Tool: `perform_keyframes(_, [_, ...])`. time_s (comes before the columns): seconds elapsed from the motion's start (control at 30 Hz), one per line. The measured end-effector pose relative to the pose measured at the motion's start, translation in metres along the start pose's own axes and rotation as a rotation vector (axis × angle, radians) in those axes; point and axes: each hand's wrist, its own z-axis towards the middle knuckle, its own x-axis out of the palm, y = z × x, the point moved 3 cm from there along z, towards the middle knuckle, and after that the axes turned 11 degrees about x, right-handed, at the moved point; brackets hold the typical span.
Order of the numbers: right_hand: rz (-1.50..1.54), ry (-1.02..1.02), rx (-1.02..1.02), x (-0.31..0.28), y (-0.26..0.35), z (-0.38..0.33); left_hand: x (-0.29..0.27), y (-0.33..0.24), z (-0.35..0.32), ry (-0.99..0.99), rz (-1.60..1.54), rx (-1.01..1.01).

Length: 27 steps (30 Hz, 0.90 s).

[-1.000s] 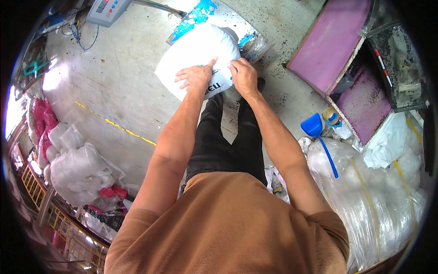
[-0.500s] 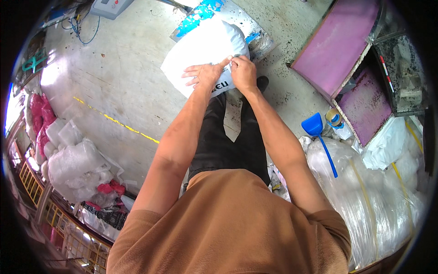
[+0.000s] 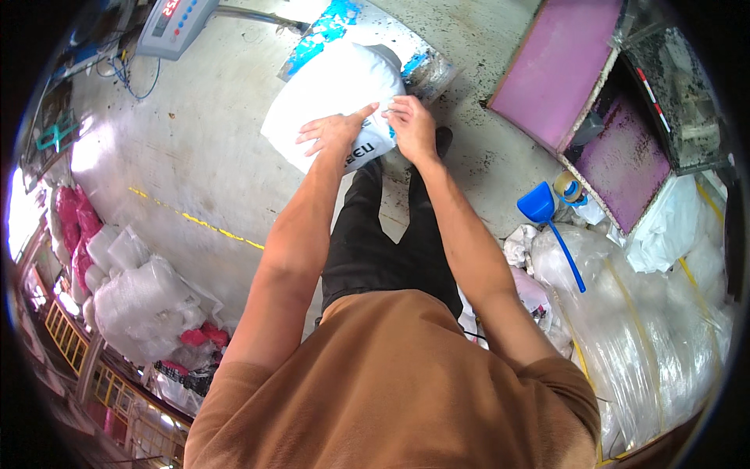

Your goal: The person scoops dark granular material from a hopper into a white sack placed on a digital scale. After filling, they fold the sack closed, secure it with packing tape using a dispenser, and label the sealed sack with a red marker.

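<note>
A full white sack (image 3: 328, 90) with dark printing lies on the floor-scale platform (image 3: 426, 47), just beyond my feet. My left hand (image 3: 336, 133) rests on top of the sack, open, its fingers spread and its thumb pointing toward the right hand. Beside it, at the sack's right edge, my right hand (image 3: 412, 129) is closed in a pinch. What lies between those fingertips is too small to make out. A little blue shows on the sack just under them.
A scale display (image 3: 176, 27) stands at the upper left with a blue cable (image 3: 144, 90) near it. Pink-purple panels (image 3: 558, 70) are at the right. A blue dustpan (image 3: 537, 203) and tape roll (image 3: 569, 186) lie by clear plastic bundles (image 3: 609, 313). Wrapped bundles (image 3: 144, 301) sit at left.
My right hand's fingers have lifted and shifted slightly from the sack's edge, still pinched. My left hand stays flat on the sack. The view has shifted, showing more of the scale display.
</note>
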Motion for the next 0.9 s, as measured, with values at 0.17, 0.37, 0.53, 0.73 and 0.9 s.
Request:
perform_keyframes(0.17, [0.309,-0.175,0.253,-0.112,-0.067,-0.052,0.010,0.003,0.022,-0.085,0.074,-0.036])
perform_keyframes(0.37, [0.912,-0.804,0.595,-0.335,-0.160,-0.120,0.000,0.013,0.002,-0.130,0.061,0.097])
perform_keyframes(0.53, [1.191,-1.108,0.595,-0.461,-0.200,-0.103,-0.003,0.019,0.020,-0.081,-0.036,0.119])
perform_keyframes(0.73, [1.113,-0.947,0.377,-0.528,-0.254,-0.072,0.006,0.001,0.028,0.203,-0.296,0.278])
perform_keyframes(0.9, [1.217,-0.905,0.444,-0.460,-0.232,-0.086,0.003,0.020,0.026,0.008,-0.218,0.192])
